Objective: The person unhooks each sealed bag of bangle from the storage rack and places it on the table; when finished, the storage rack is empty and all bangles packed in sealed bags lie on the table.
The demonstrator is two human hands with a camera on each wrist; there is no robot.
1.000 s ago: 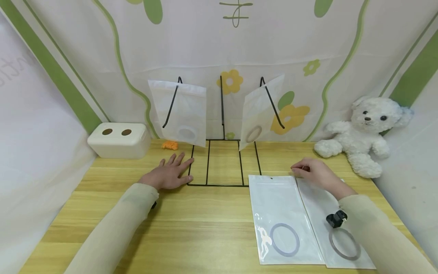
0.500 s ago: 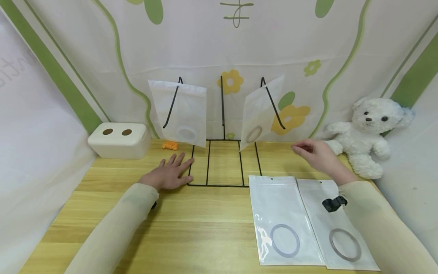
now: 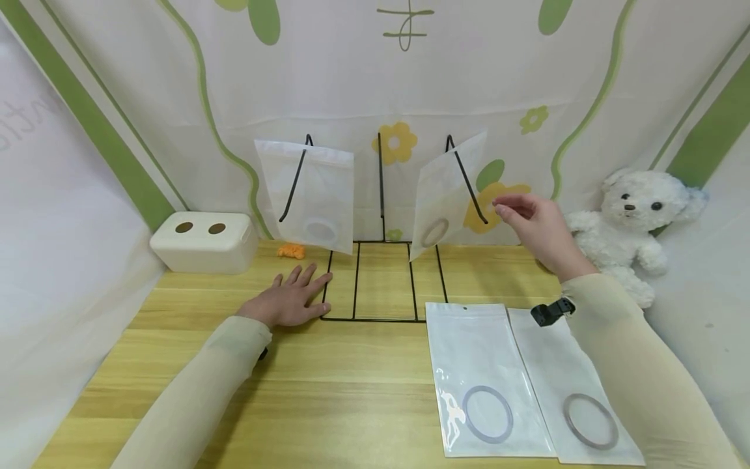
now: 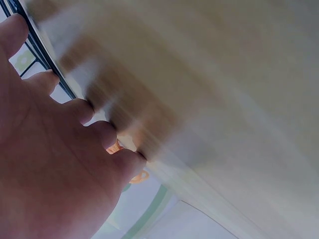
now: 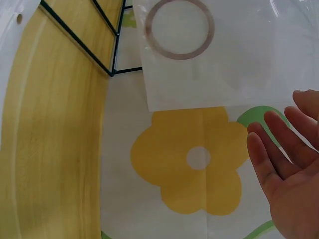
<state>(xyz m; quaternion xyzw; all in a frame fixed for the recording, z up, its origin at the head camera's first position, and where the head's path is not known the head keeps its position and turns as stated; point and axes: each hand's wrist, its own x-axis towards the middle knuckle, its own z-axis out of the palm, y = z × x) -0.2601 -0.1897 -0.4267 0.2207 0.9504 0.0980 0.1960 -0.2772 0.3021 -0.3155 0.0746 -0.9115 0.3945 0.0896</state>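
Observation:
My left hand [image 3: 287, 301] lies flat on the table with fingers spread, its thumb and forefinger at the left side of a black wire rack [image 3: 383, 320]. Raised at the right, my right hand [image 3: 541, 228] has loosely bent fingers and holds nothing, just right of the tip of a rack hook [image 3: 469, 182]. From that hook hangs a white zip bag [image 3: 441, 189] with a ring inside. Another white zip bag [image 3: 316, 182] hangs on the left hook. In the right wrist view, the fingers [image 5: 279, 149] stand apart from the hanging bag [image 5: 234, 74].
Two more zip bags, a left one [image 3: 471, 352] and a right one [image 3: 562, 365], lie on the table [image 3: 293, 404], each with a ring. A white bear [image 3: 633, 221] sits back right. At back left are a white box [image 3: 205, 251] and a small orange object [image 3: 291, 251].
My right hand has risen from the top of the right lying bag to beside the right hook. The left hand has stayed put.

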